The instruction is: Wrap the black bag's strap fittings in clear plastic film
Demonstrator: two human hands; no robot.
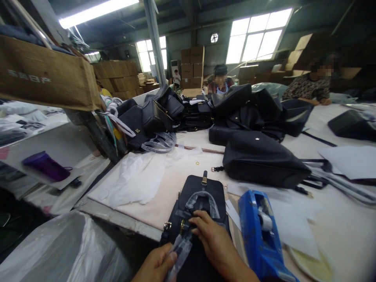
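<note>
A black backpack [213,256] lies on the near table edge before me, with a plastic-wrapped top handle [202,196] and brass-coloured buckles. My left hand [158,263] is closed around a strap in clear plastic wrap [182,250] at the backpack's lower left. On the backpack's middle, just below the handle, rests my right hand [212,235]. Its fingers are slightly bent and apart, with the tips beside the wrapped strap and a small buckle [182,225]. What lies under the right palm is hidden.
A blue tape dispenser [260,235] stands right of the backpack. Behind it lies a larger black bag [261,158], before a heap of black bags [158,113]. White plastic sheeting [132,178] covers the table's left. Two people sit across the table; another stands farther back.
</note>
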